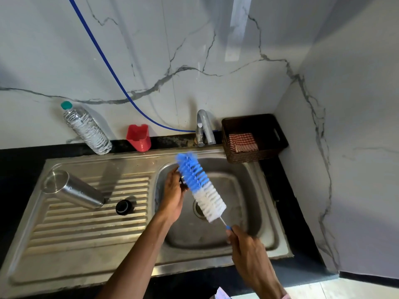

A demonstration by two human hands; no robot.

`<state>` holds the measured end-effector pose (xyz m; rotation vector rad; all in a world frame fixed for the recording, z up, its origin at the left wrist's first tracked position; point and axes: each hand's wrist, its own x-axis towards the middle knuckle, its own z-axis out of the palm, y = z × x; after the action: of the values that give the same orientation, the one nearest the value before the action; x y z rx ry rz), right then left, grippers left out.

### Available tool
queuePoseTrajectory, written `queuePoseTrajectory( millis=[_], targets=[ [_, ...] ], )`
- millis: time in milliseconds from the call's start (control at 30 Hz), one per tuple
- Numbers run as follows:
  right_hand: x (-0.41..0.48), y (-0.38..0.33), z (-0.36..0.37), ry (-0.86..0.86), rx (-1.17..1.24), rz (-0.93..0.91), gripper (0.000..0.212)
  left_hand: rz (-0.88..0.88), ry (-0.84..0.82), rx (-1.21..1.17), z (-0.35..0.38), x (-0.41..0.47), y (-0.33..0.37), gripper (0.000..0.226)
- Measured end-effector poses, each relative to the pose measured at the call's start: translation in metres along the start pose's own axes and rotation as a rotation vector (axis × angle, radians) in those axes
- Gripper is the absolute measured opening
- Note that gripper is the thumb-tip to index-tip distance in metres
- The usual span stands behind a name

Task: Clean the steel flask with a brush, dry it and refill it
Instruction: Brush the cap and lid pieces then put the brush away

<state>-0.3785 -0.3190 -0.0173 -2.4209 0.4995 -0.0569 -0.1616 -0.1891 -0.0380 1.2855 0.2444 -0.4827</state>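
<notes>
A black table (pixel 15 160) against a marble-look wall carries a steel sink (pixel 64 251) with a ribbed drainboard on its left and a basin on its right. The steel flask (pixel 73 190) rests on the drainboard, base end up, with a black cap (pixel 123 207) just beside it. Over the basin, the right hand (pixel 246 249) has its fingers wrapped around the handle of a blue-and-white bottle brush (pixel 200 186), bristles pointing away. The left hand (pixel 173 197) curls its fingers around a small dark object (pixel 182 181) touching the blue bristles; what it is cannot be told. Behind the sink are a plastic water bottle (pixel 86 128), a red holder (pixel 138 138), a tap (pixel 204 126), and a brown basket (pixel 248 157) holding a checked cloth (pixel 243 141).
</notes>
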Motion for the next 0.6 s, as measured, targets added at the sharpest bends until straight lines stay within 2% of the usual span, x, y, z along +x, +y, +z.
queuePoseTrajectory(
  millis=[100,267,367,600],
  targets=[
    [-0.025,0.01,-0.005,0.037,0.068,0.08,0.059,-0.004,-0.002,-0.029,-0.008,0.003,-0.005,0.031],
    [0.004,-0.013,-0.025,0.021,0.102,0.058,0.028,0.121,-0.145,0.036,-0.006,-0.012,-0.013,0.054],
    [0.015,-0.018,-0.031,-0.004,0.084,0.038,0.03,0.208,-0.16,0.089,-0.01,-0.01,-0.013,0.063],
    [-0.017,0.01,-0.031,-0.123,0.166,0.105,0.031,0.328,-0.158,0.135,-0.028,0.001,-0.003,0.066]
  ],
)
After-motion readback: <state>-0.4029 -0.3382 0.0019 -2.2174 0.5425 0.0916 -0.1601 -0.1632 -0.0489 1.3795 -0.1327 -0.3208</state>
